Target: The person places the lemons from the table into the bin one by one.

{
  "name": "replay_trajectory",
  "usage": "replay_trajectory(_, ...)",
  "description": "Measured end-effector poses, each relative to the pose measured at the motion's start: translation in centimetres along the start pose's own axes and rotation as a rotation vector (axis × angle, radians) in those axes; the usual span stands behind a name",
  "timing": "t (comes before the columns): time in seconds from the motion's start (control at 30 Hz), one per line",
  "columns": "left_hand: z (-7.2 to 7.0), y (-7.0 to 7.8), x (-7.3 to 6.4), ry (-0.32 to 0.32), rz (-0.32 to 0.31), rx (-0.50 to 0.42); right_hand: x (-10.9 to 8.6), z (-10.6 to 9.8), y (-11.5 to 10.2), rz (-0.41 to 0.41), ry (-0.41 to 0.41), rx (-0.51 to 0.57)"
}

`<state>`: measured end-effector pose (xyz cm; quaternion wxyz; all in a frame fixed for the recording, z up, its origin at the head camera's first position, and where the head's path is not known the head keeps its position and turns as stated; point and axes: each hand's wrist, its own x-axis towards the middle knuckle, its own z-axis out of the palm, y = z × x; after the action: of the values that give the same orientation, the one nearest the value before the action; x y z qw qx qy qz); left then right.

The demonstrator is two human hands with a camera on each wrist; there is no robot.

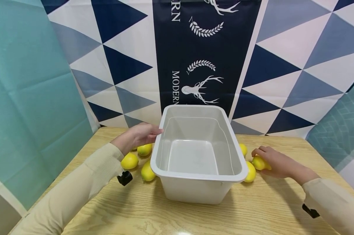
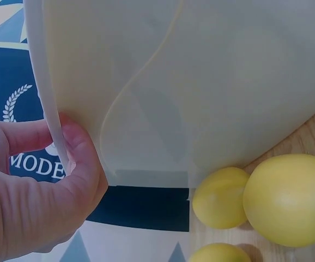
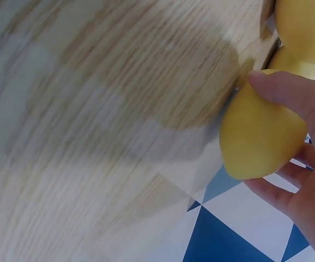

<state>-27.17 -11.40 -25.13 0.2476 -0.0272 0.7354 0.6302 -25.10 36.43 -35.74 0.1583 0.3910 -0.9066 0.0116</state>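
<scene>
A light grey plastic tub [image 1: 194,186] stands in the middle of the wooden table, with nothing inside it. My left hand [image 1: 137,135] pinches the tub's left rim, thumb and fingers on either side of the edge, as the left wrist view shows closely. On the right, my right hand [image 1: 278,163] holds a yellow lemon [image 3: 261,128], the thumb over its top and the fingers beneath. That lemon appears beside another lemon [image 1: 249,172] next to the tub's right side.
Several lemons lie left of the tub, among them one lemon [image 1: 130,161] near the left sleeve and one lemon [image 1: 147,171] close to the tub wall. Another lemon [image 1: 243,149] shows behind its right side. A patterned cloth [image 1: 206,49] hangs behind the table [image 1: 127,212].
</scene>
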Motion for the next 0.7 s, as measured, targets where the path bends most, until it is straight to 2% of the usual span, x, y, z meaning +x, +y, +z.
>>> replay_trajectory(0.27,0.0,0.0,0.0,0.005,0.014,0.005,0.5,-0.6,0.2,-0.018,0.047,-0.066)
replay_trajectory(0.7,0.2,-0.1,-0.2,0.004,0.015,0.0,1.2,-2.4,-0.2,0.09,-0.065,-0.052)
